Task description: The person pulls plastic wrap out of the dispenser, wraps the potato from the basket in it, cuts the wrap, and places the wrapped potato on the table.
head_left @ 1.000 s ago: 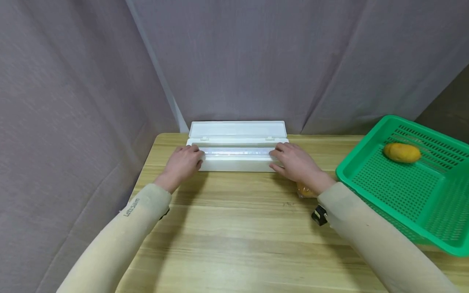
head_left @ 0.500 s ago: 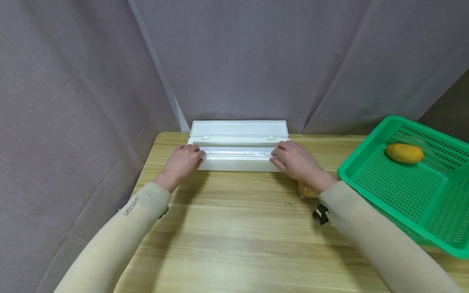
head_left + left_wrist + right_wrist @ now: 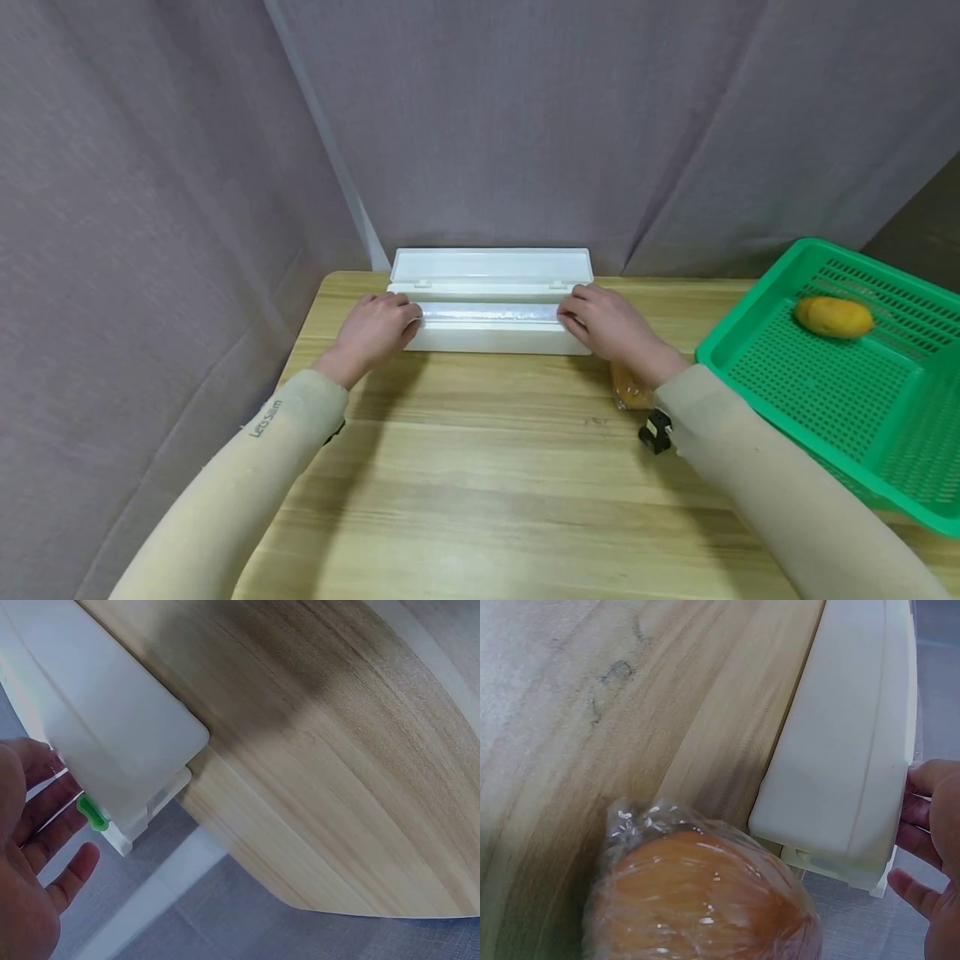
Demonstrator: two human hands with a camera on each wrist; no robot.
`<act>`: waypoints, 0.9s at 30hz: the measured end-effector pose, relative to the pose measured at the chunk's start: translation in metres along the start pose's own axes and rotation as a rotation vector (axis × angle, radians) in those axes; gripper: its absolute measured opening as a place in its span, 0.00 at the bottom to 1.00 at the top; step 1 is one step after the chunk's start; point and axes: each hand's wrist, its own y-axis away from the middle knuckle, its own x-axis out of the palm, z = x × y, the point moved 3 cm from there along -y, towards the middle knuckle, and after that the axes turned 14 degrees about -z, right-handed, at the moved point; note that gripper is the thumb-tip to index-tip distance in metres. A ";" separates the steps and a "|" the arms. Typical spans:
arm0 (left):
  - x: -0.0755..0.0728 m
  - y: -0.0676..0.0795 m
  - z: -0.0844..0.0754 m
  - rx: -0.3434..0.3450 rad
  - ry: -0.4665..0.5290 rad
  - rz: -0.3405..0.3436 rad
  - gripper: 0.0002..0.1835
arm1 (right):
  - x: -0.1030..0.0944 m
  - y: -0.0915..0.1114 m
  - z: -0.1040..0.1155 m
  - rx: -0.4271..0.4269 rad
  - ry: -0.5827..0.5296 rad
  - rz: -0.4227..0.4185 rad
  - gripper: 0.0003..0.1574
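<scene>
A long white cling film dispenser (image 3: 495, 340) lies along the table's far edge, its lid (image 3: 491, 265) raised at the back. Shiny clear cling film (image 3: 491, 312) stretches across its opening. My left hand (image 3: 375, 329) pinches the film at the left end, thumb against fingers. At the right end my right hand (image 3: 611, 325) pinches it too, the fingertips partly hidden behind the dispenser in the right wrist view. A green slider (image 3: 92, 812) shows at the dispenser's end, close to the left fingers.
An orange round item in clear wrap (image 3: 697, 892) sits under my right wrist, in front of the dispenser's right end. A green basket (image 3: 810, 400) holding a yellow mango-like fruit (image 3: 834, 317) stands at the right. A grey curtain (image 3: 487, 125) hangs behind the wooden table (image 3: 480, 483).
My right thumb has drawn in towards the fingers, which were spread further apart a second ago. The left hand has barely moved. The view has shifted slightly.
</scene>
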 end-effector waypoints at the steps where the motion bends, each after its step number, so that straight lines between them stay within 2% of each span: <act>1: 0.000 -0.001 0.000 -0.002 -0.002 0.003 0.06 | 0.000 0.000 -0.001 0.008 -0.002 0.003 0.09; 9: 0.002 -0.007 0.002 -0.014 -0.032 0.014 0.08 | -0.001 -0.005 -0.006 0.103 -0.042 0.023 0.11; 11: 0.002 -0.010 0.004 -0.015 -0.033 0.006 0.08 | -0.002 -0.007 -0.008 0.130 -0.053 0.029 0.11; 15: 0.000 -0.020 0.007 -0.046 -0.034 0.030 0.09 | -0.003 -0.014 -0.011 0.184 -0.073 0.042 0.12; 21: -0.006 -0.035 0.009 -0.088 -0.038 0.071 0.12 | -0.007 -0.026 -0.012 0.208 -0.086 0.043 0.11; 27: -0.014 -0.045 0.013 -0.125 0.002 0.123 0.14 | -0.015 -0.035 -0.014 0.223 -0.090 0.057 0.13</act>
